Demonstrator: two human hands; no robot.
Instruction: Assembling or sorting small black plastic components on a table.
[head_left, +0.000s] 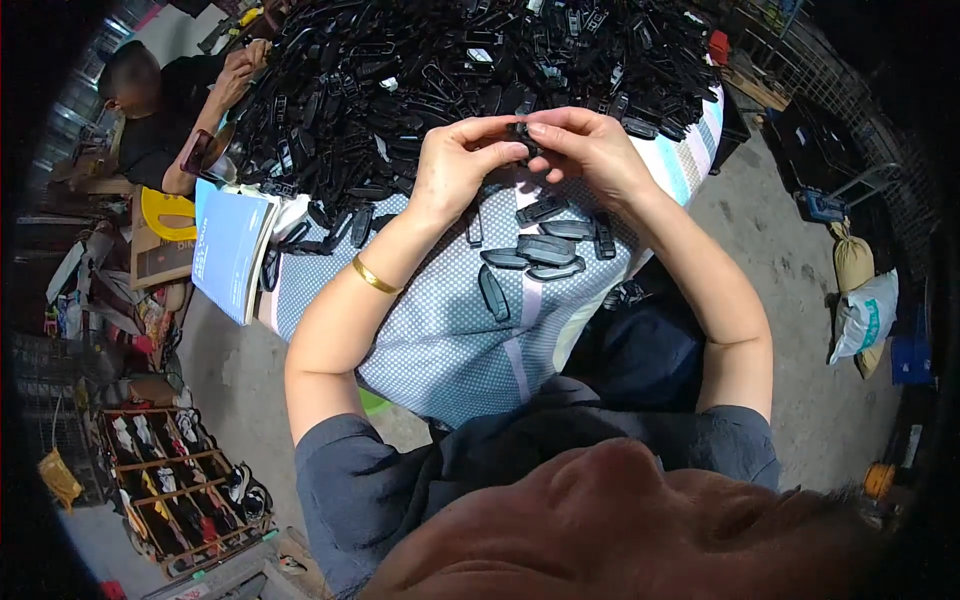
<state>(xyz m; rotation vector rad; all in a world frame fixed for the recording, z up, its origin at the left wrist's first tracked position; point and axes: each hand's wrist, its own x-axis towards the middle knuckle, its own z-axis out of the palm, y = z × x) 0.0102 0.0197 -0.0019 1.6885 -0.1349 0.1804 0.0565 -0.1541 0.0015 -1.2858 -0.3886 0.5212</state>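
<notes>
The person's left hand [455, 160] and right hand [590, 150] meet above the middle of the worktop [440, 350], which is covered with a pale blue dotted cloth with striped bands. Between them sits a small black plastic clip [522, 138], pinched from both sides: the left hand's fingers [500, 150] curl in and press on its left end, and the right hand's fingers [550, 130] close on its right end from above. A gold bangle [373, 276] circles the left wrist. Just below the hands, a small group of flat black plastic pieces [540, 250] lies loose on the cloth, some touching one another, one set apart at an angle toward the left. Beyond the hands, a large heap of black plastic parts [450, 70] covers the far half of the worktop. A blue booklet [232, 250] hangs over the worktop's left edge. At the far left corner another person [160, 110] in dark clothes leans in with hands at the heap. On the floor to the lower left stands a rack of shoes [180, 490], and to the right lie filled sacks [862, 300].
</notes>
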